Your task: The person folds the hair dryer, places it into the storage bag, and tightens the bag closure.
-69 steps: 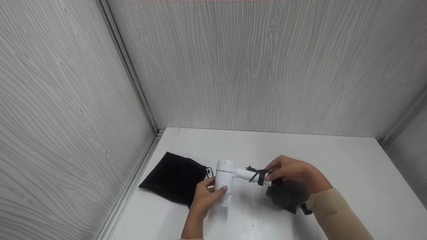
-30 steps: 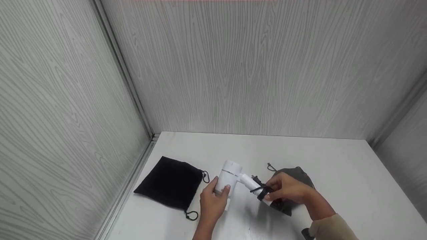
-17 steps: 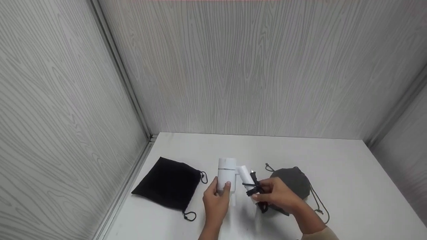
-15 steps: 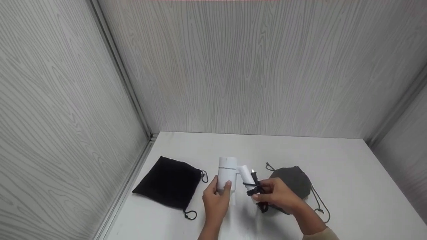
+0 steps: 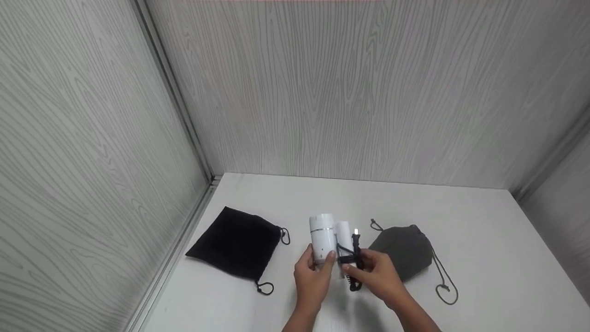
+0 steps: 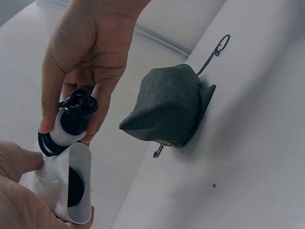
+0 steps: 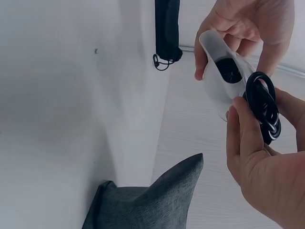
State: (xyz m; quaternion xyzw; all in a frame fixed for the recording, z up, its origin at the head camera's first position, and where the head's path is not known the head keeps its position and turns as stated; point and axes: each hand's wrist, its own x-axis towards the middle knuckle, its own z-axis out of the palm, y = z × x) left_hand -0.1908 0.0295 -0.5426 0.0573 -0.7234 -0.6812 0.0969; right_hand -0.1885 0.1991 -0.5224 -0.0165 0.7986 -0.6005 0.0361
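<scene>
Above the near middle of a white table (image 5: pixel 479 230), well short of its far edge (image 5: pixel 359 180), the left hand (image 5: pixel 313 276) grips one white, silver-ringed hair dryer (image 5: pixel 324 239), while the right hand (image 5: pixel 380 275) pinches its folded handle (image 5: pixel 343 232) and one bundled black cord (image 5: pixel 356 243). Left, across a gap, lies one black drawstring bag (image 5: pixel 237 244); right, near the right hand, one gray drawstring bag (image 5: pixel 406 251).

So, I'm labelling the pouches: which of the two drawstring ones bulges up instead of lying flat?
The gray drawstring pouch, nearer the right hand. It is rounded, while the black drawstring pouch, left of the left hand, lies flat.
</scene>
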